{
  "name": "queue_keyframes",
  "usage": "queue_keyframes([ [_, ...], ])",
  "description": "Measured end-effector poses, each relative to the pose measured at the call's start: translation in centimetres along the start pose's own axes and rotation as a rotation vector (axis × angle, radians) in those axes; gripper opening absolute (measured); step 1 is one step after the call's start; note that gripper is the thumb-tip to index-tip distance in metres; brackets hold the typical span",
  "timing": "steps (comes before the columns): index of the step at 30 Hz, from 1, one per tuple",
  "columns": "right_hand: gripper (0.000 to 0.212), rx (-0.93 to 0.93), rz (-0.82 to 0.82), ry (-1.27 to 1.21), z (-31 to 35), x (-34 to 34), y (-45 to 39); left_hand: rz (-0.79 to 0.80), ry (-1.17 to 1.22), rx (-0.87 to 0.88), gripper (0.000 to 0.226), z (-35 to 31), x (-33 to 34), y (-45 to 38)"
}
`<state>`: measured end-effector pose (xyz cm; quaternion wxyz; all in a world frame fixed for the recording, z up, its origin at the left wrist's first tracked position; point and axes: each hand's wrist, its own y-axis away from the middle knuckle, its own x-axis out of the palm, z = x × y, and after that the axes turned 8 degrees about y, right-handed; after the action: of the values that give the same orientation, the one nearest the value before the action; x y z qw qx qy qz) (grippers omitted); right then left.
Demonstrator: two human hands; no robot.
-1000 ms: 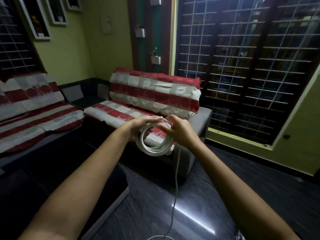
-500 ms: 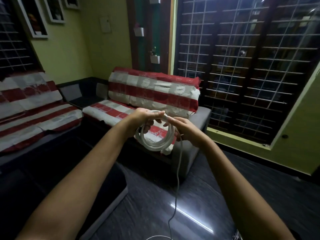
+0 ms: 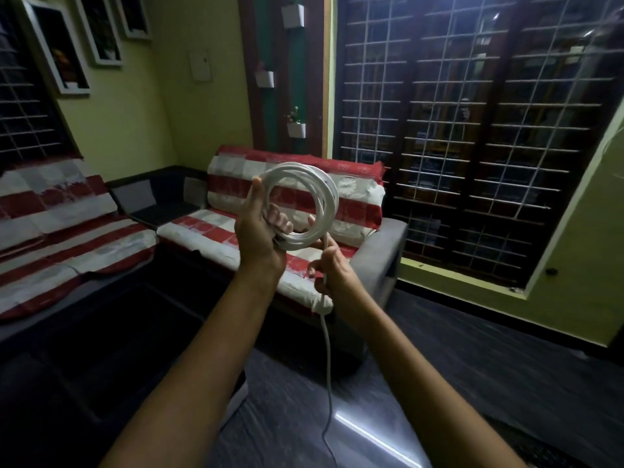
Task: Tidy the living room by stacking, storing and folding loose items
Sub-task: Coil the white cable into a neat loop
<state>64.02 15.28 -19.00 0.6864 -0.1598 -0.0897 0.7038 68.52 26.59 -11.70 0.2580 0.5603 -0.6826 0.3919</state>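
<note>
Right hand (image 3: 329, 265) lower, fingers curled tight round loose tail of white cable (image 3: 327, 349), which drops twd dark floor (image 3: 472, 383). Left hand (image 3: 258, 234) above it, closed on bottom of coiled cable loops (image 3: 300, 201), thumb up along coil edge, coil upright in mid-air. Behind: sofa w/ red-white striped cover (image 3: 297, 194), grilled window (image 3: 472, 130).

Both forearms extended forward. The left hand (image 3: 258, 236) was raised, thumb up at 12 o'clock, fingers curled closed. The right hand (image 3: 332, 265) sat lower, at 4 o'clock, fingers pinched closed.
</note>
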Motion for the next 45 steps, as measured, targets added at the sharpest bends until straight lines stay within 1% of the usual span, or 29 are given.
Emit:
queue_keyframes([
  [2, 0.077, -0.045, -0.099, -0.001, -0.2, 1.2, 0.1, -0.068, 0.012, 0.062, 0.039, 1.2, -0.4, 0.6],
  [3, 0.071, -0.043, -0.146, -0.028, -0.3, 1.6, 0.1, -0.086, -0.011, 0.083, 0.046, 1.5, -0.5, 0.9],
  [4, 0.072, -0.016, -0.188, -0.051, -0.4, 1.6, 0.0, -0.095, -0.046, 0.087, 0.051, 1.8, -0.5, 1.1],
  [5, 0.079, 0.011, -0.223, -0.064, -0.4, 1.5, -0.2, -0.101, -0.091, 0.074, 0.051, 1.9, -0.5, 1.3],
  [7, 0.094, 0.035, -0.255, -0.096, -0.2, 0.7, -0.3, -0.114, -0.198, 0.030, 0.038, 1.6, -0.4, 1.7],
  [8, 0.097, 0.027, -0.257, -0.107, -0.1, 0.0, -0.3, -0.116, -0.250, 0.018, 0.031, 1.3, -0.4, 1.8],
  [9, 0.094, 0.012, -0.262, -0.117, 0.3, -0.6, -0.4, -0.113, -0.293, 0.016, 0.025, 1.1, -0.4, 2.1],
  [12, 0.069, -0.023, -0.239, -0.144, 1.1, -2.1, 0.0, -0.123, -0.352, 0.054, 0.017, 0.9, -0.5, 3.0],
  [13, 0.066, -0.021, -0.220, -0.125, 1.2, -2.1, 0.0, -0.137, -0.355, 0.076, 0.017, 0.9, -0.4, 3.3],
  [14, 0.067, -0.009, -0.214, -0.085, 1.1, -1.8, -0.1, -0.154, -0.353, 0.101, 0.018, 1.0, -0.3, 3.5],
  [16, 0.075, 0.010, -0.207, 0.047, 0.5, -0.6, -0.2, -0.184, -0.309, 0.149, 0.021, 0.9, 0.0, 3.7],
  [18, 0.083, 0.036, -0.155, 0.147, -0.3, 0.6, 0.2, -0.158, -0.231, 0.172, 0.021, 0.5, 0.2, 3.5],
  [20, 0.082, 0.052, -0.142, 0.140, -0.5, 1.2, 1.0, -0.117, -0.218, 0.172, 0.021, 0.0, 0.2, 3.3],
  [22, 0.079, 0.025, -0.162, 0.095, -0.2, 1.2, 1.2, -0.111, -0.204, 0.150, 0.022, -0.4, 0.0, 3.3],
  [26, 0.092, -0.013, -0.153, 0.018, 0.5, 0.7, 0.8, -0.113, -0.167, 0.108, 0.020, -0.4, -0.5, 3.5],
  [27, 0.092, -0.006, -0.141, -0.003, 0.5, 0.7, 0.8, -0.106, -0.175, 0.103, 0.020, -0.2, -0.6, 3.5],
  [30, 0.072, 0.002, -0.145, -0.007, 0.7, 0.8, 0.7, -0.080, -0.196, 0.100, 0.019, 0.4, -0.6, 4.0],
  [32, 0.054, -0.030, -0.200, -0.044, 0.6, 0.9, 0.4, -0.100, -0.189, 0.120, 0.021, 0.9, -0.6, 4.4],
  [36, 0.043, -0.058, -0.347, -0.061, 0.6, 0.8, -0.1, -0.074, -0.212, 0.157, 0.021, 1.8, -0.8, 5.2],
  [39, 0.032, -0.070, -0.373, 0.062, 1.1, 0.1, -0.5, -0.065, -0.216, 0.138, 0.019, 2.3, -1.2, 5.3],
  [41, 0.025, -0.091, -0.335, 0.192, 1.5, -0.9, -0.9, -0.006, -0.262, 0.096, 0.022, 2.4, -1.8, 5.4],
  [42, 0.022, -0.097, -0.309, 0.258, 1.7, -1.5, -1.1, 0.051, -0.334, 0.068, 0.026, 2.4, -2.3, 5.3],
  [43, 0.021, -0.098, -0.279, 0.332, 2.1, -2.2, -1.3, 0.110, -0.441, 0.043, 0.034, 2.4, -3.2, 5.4],
  [44, 0.021, -0.098, -0.246, 0.413, 2.6, -3.0, -1.5, 0.170, -0.544, 0.018, 0.050, 2.2, -3.9, 5.5],
  [45, 0.021, -0.087, -0.199, 0.495, 3.3, -3.6, -1.6, 0.185, -0.623, 0.001, 0.069, 1.9, -4.5, 5.5],
])
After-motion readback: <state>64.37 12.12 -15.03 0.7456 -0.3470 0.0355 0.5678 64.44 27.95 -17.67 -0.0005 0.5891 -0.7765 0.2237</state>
